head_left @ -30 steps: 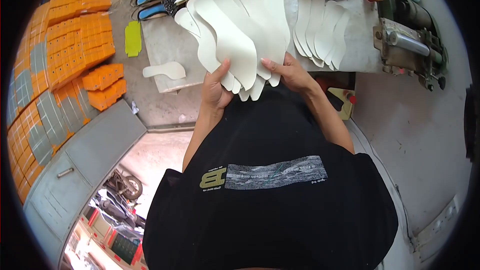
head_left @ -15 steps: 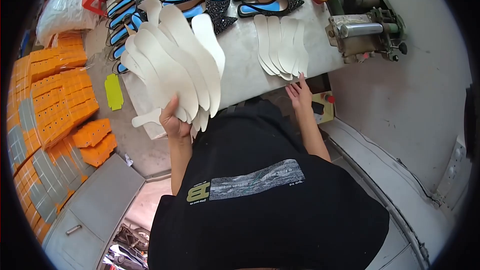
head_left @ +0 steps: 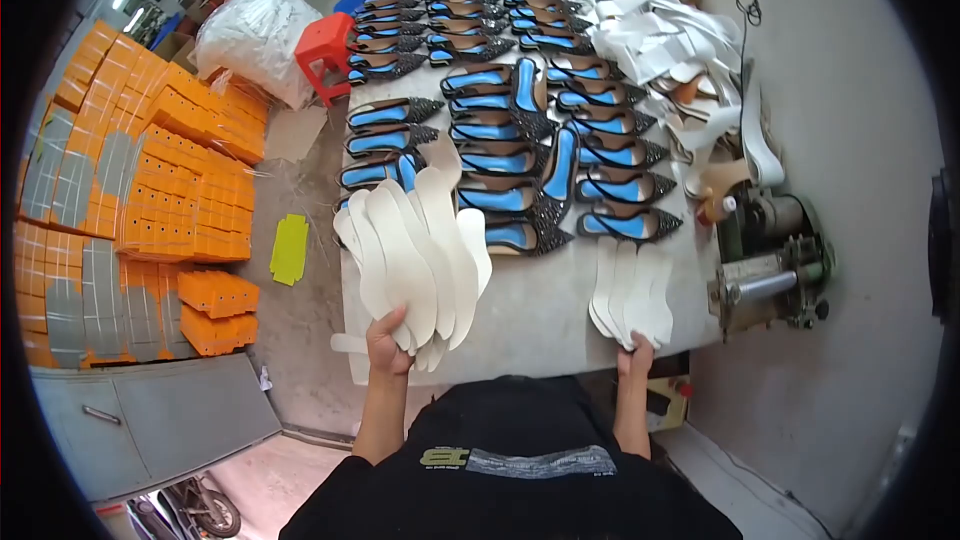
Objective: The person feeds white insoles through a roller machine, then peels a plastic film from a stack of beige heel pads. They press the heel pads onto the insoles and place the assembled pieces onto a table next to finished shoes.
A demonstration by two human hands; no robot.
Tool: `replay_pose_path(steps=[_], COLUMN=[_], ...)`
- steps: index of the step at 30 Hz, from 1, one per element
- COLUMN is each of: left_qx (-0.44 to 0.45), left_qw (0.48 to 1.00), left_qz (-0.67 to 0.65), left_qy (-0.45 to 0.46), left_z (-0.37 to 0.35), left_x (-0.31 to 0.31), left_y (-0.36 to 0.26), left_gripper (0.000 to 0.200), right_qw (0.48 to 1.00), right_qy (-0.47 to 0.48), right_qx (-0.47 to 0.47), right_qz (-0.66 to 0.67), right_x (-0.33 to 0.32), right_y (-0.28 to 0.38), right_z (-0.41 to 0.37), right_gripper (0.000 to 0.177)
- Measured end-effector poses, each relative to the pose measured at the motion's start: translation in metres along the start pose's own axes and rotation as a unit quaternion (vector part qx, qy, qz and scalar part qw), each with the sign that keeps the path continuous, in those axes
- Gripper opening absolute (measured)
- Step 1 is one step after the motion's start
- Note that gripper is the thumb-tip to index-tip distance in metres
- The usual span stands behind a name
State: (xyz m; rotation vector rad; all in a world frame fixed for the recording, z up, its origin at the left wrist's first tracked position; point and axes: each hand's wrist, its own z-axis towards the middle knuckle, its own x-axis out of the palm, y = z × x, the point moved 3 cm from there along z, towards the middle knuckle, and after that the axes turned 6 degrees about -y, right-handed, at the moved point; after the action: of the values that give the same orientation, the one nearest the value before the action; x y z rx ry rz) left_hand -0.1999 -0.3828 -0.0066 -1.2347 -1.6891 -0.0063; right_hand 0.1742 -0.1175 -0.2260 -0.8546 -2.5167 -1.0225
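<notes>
A fanned stack of cream insoles (head_left: 410,260) is in my left hand (head_left: 388,342), its thumb on top near the lower ends. Toward the right, my right hand (head_left: 636,355) pinches the near ends of a smaller insole fan (head_left: 632,290) at the table's front edge. Both fans are above or on the pale table (head_left: 530,325). Beyond them stand rows of black slingback shoes (head_left: 500,160) with blue insoles, some with sparkling pointed toes.
A green roller machine (head_left: 765,270) stands at the right edge beside a small bottle (head_left: 716,208). White strips (head_left: 665,35) are heaped at the back right. Orange boxes (head_left: 190,190) are stacked at left, with a red stool (head_left: 322,48) and wrapped white bag (head_left: 255,35) behind.
The view has lifted and shows more of the table. My right hand has gone from open beside the smaller fan to closed on its near ends. My left hand still holds its stack.
</notes>
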Motion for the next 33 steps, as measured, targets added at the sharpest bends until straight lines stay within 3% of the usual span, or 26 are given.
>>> replay_pose_path(steps=[4,6,9,11,13,15,16,17,18,19,20,21,23,24,27,29,31,33], left_qx=[0.015,0.030,0.037,0.072,0.081,0.082,0.091,0.034,0.117,0.086,0.055,0.102,0.066,0.071,0.051,0.120,0.177,0.219], left_qw=[1.000,0.999,0.998,0.990,0.994,0.996,0.995,0.984,0.992,0.989,0.980,0.982,0.964,0.963,0.971,0.975,0.949,0.891], left_qz=[-0.008,-0.003,-0.027,0.018,0.029,0.030,0.041,-0.022,0.006,-0.005,-0.017,0.010,-0.052,-0.058,-0.028,0.114,0.254,0.397], left_qy=[-0.014,-0.043,-0.044,-0.116,-0.063,-0.005,0.029,0.172,0.043,0.118,0.192,0.161,0.253,0.252,0.230,0.151,0.064,-0.034], left_z=[0.022,0.031,0.060,0.092,0.138,0.196,0.230,0.276,0.271,0.315,0.359,0.386,0.479,0.505,0.560,0.579,0.592,0.593], left_x=[-0.003,-0.005,0.015,0.040,0.070,0.102,0.114,0.122,0.184,0.188,0.192,0.210,0.213,0.216,0.223,0.224,0.219,0.201], left_y=[-0.031,-0.049,-0.073,-0.090,-0.106,-0.120,-0.130,-0.141,-0.141,-0.149,-0.156,-0.157,-0.151,-0.145,-0.106,-0.087,-0.066,-0.053], left_gripper=[0.049,0.047,0.047,0.045,0.043,0.040,0.039,0.041,0.041,0.041,0.042,0.042,0.044,0.044,0.039,0.038,0.040,0.044], right_qw=[1.000,0.998,0.997,0.997,0.998,0.997,0.994,0.989,0.980,0.974,0.975,0.967,0.955,0.947,0.935,0.939,0.943,0.926], right_qy=[0.014,0.021,0.008,-0.014,-0.024,0.043,0.062,0.111,0.161,0.205,0.191,0.230,0.285,0.313,0.352,0.343,0.270,0.290], right_qx=[0.007,0.058,0.049,0.049,0.025,-0.017,-0.032,-0.059,-0.083,-0.065,-0.088,-0.088,-0.079,-0.076,-0.039,-0.017,-0.075,-0.097], right_qz=[-0.012,-0.025,-0.052,-0.064,-0.057,-0.069,-0.079,-0.083,-0.083,-0.069,-0.068,-0.061,-0.034,-0.026,-0.001,0.000,-0.180,-0.221], right_x=[0.026,0.022,0.089,0.146,0.204,0.283,0.322,0.364,0.410,0.450,0.478,0.522,0.594,0.626,0.681,0.694,0.685,0.666], right_y=[0.019,0.029,0.045,0.052,0.056,0.057,0.057,0.055,0.051,0.045,0.039,0.028,0.007,-0.006,-0.049,-0.085,-0.117,-0.105], right_z=[-0.069,-0.099,-0.169,-0.195,-0.200,-0.190,-0.180,-0.166,-0.153,-0.125,-0.081,-0.045,0.023,0.058,0.135,0.187,0.226,0.248], right_gripper=[0.063,0.067,0.067,0.065,0.063,0.060,0.059,0.056,0.053,0.048,0.041,0.034,0.028,0.028,0.033,0.036,0.036,0.040])
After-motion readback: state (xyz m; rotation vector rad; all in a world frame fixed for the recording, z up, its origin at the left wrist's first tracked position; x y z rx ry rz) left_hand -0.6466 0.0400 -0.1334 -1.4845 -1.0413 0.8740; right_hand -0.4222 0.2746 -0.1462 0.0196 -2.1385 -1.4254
